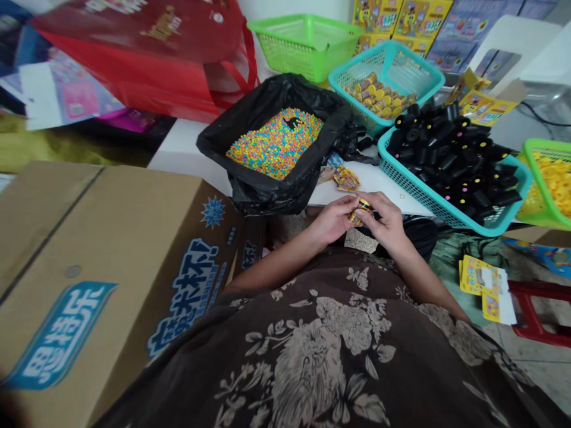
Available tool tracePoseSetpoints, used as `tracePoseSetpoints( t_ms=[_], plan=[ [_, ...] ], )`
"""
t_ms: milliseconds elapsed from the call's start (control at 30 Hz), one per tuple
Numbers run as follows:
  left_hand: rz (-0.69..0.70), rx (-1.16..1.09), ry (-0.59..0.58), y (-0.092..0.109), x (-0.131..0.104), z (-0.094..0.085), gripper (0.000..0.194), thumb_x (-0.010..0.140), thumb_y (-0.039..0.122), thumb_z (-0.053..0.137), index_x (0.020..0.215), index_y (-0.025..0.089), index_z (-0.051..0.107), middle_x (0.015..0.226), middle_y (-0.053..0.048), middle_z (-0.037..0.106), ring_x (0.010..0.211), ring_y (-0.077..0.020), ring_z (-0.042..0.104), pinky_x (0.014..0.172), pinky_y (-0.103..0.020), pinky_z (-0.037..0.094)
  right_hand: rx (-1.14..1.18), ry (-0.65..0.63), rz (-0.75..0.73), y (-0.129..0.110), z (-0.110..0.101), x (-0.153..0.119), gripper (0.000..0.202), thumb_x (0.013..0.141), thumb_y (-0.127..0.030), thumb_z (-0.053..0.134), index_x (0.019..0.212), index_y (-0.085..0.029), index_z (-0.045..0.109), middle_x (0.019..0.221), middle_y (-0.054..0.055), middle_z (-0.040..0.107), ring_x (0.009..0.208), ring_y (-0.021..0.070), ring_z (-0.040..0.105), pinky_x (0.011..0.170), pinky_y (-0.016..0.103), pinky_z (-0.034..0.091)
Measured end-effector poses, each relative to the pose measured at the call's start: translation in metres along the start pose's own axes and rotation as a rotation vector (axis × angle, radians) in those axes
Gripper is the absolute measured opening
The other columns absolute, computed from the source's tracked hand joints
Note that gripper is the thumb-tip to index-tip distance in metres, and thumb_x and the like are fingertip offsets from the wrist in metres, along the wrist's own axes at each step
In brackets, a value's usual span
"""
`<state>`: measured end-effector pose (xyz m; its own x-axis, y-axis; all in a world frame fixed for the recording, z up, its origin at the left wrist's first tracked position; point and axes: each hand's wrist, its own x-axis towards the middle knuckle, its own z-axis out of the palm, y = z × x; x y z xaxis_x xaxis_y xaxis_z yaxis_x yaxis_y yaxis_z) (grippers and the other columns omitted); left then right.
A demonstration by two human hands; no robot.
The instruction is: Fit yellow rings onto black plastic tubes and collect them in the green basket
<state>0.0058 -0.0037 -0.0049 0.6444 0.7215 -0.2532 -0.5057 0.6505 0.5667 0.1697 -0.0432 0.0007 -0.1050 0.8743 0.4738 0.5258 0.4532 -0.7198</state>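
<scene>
Just past the table's front edge, a small jar with a yellow lid (364,203) is held between both my hands. The fingers of my left hand (333,220) are closed on its lower, patterned part. My right hand (384,219) pinches it from the other side near the lid. Fingers cover much of the jar. Close by on the white table (388,199) lie some small printed yellow-orange labels (347,178). A teal basket (386,157) of black plastic parts (450,157) stands to the right of them.
Left of my hands sits a black-bag-lined container (297,190) of colourful little balls (276,142). Behind are a teal basket (348,77) of yellow-lidded jars (383,98) and a green basket (294,44). A large cardboard box (120,220) stands left; a red stool (535,315), right.
</scene>
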Motion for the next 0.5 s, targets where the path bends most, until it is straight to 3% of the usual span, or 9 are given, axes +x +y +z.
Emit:
tracePoseSetpoints(
  t_ms=[300,400,500],
  plan=[
    [0.015,0.081,0.047,-0.001,-0.001,0.006,0.022,0.084,0.027,0.084,0.083,0.016,0.065,0.078,0.0,0.07,0.065,-0.011,0.064,0.061,-0.024,0.049,0.114,0.138,0.166,0.004,0.009,-0.01,0.04,0.085,-0.059,0.08,0.109,-0.026,0.08,0.095,0.005,0.075,0.087,0.023,0.07,0.078,0.04,0.059],
    [-0.012,0.132,0.043,-0.001,0.001,0.006,0.025,0.087,0.033,0.082,0.082,0.017,0.064,0.071,0.002,0.066,0.06,-0.0108,0.063,0.06,-0.025,0.049,0.212,0.136,0.265,0.005,0.008,-0.011,0.039,0.082,-0.058,0.083,0.104,-0.026,0.079,0.092,0.003,0.073,0.081,0.0209,0.068,0.076,0.038,0.059],
    [-0.029,0.134,0.061,-0.001,0.004,0.004,0.031,0.08,0.033,0.088,0.079,0.017,0.062,0.069,0.002,0.065,0.059,-0.0099,0.062,0.058,-0.023,0.048,0.136,0.084,0.213,0.005,0.002,-0.01,0.038,0.084,-0.056,0.081,0.107,-0.025,0.078,0.091,0.003,0.072,0.079,0.021,0.066,0.077,0.039,0.058]
  ],
)
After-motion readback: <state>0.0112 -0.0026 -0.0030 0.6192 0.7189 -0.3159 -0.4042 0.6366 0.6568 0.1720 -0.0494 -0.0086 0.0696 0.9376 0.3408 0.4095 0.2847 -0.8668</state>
